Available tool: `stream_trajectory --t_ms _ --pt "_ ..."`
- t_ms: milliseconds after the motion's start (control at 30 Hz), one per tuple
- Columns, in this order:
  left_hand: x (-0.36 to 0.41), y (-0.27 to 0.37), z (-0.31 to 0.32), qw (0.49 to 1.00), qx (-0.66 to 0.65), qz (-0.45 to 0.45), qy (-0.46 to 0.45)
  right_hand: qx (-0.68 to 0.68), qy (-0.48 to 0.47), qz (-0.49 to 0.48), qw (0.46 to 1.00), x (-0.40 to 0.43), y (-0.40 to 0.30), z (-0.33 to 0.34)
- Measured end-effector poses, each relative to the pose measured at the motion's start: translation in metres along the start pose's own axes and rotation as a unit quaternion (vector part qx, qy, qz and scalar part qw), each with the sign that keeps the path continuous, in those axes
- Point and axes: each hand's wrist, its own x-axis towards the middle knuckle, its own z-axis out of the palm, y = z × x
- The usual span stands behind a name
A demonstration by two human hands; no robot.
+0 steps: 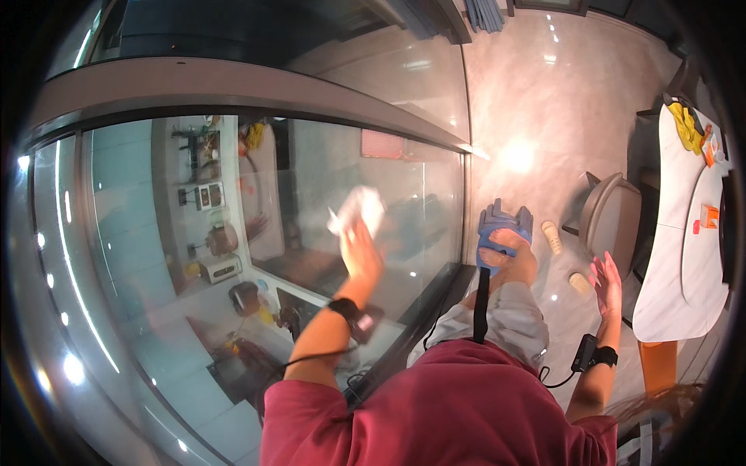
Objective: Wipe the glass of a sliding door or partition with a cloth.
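Observation:
My left hand [362, 256] presses a white cloth or wipe [362, 207], blurred by motion, against a large glass pane [419, 233]. The fingers lie flat over its lower edge. A dark band circles that wrist, and a small device with a cable is strapped there. Out to the right, my right hand [608, 285] hangs in the air with fingers apart, holding nothing. It appears beside a padded chair [612, 227], though I cannot tell how far above the floor. My bare feet rest on a blue plastic object [488, 233], possibly a stool.
A dark-framed rail [250, 81] crosses above the pane. Shelves and a kitchen counter show in or through the glass. At right stands a marble-look table [664, 279] with yellow-black gloves [686, 125] and a small orange box [709, 216]. Beige slippers [551, 237] lie on the floor.

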Motion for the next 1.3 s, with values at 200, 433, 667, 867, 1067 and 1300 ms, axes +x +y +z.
stream_trajectory --t_ms 200,433,667,867,1067,1300 --pt "0.025 -0.045 -0.024 0.989 -0.029 -0.030 0.142 -0.031 -0.067 0.025 0.997 0.006 -0.009 0.022" --pt "-0.025 -0.039 -0.022 0.961 -0.229 0.081 0.135 -0.045 -0.033 -0.008 0.998 0.011 -0.024 0.031" --pt "0.026 -0.152 -0.161 0.870 -0.139 -0.255 0.399 -0.031 -0.070 -0.019 0.997 0.015 -0.026 0.045" --pt "0.062 -0.052 -0.063 0.961 -0.119 -0.119 0.218 -0.079 -0.081 -0.019 0.993 -0.005 -0.038 0.055" --pt "-0.073 0.023 0.073 0.962 -0.251 0.060 0.089 -0.034 0.056 0.011 0.998 -0.011 0.004 -0.033" --pt "-0.129 -0.127 -0.082 0.889 -0.361 -0.044 0.278 0.040 0.000 -0.016 0.999 0.034 -0.003 0.000"
